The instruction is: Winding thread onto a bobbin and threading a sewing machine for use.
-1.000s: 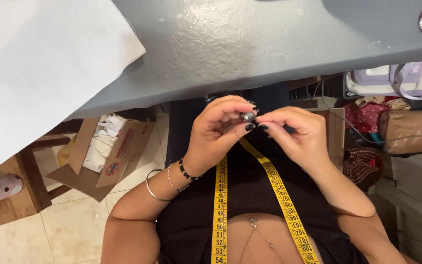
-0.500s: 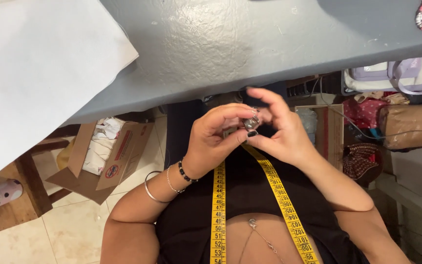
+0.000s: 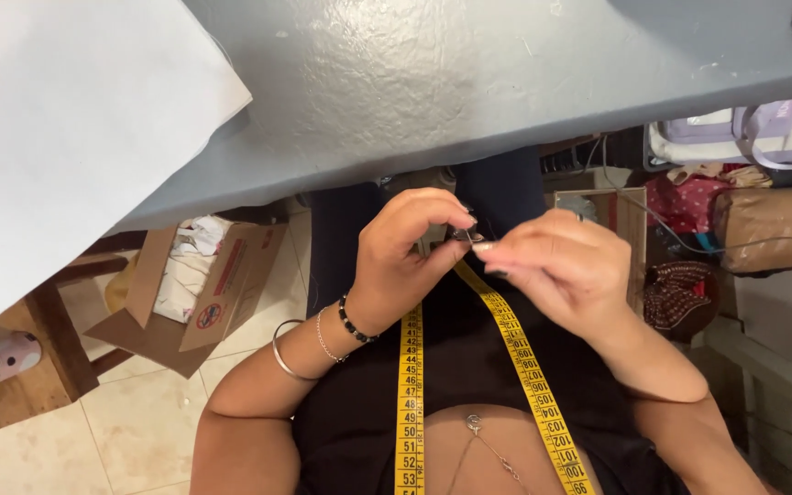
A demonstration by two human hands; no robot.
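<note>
The fingers of the left hand curl closed around a small dark metal object, pinching it between thumb and fingertips; what kind of object it is stays too small to tell. The right hand meets it from the other side, its fingers drawn together at the same object, so both hands grip it at chest height, just below the near edge of the grey tabletop. A yellow measuring tape hangs around the person's neck and runs down over a black top in two strips, one passing under the hands. The left wrist wears a black bead bracelet, a thin chain and a silver bangle. A white sheet lies on the left part of the tabletop. Beneath it, on the tiled floor, stands an open cardboard box with white cloth inside.
</note>
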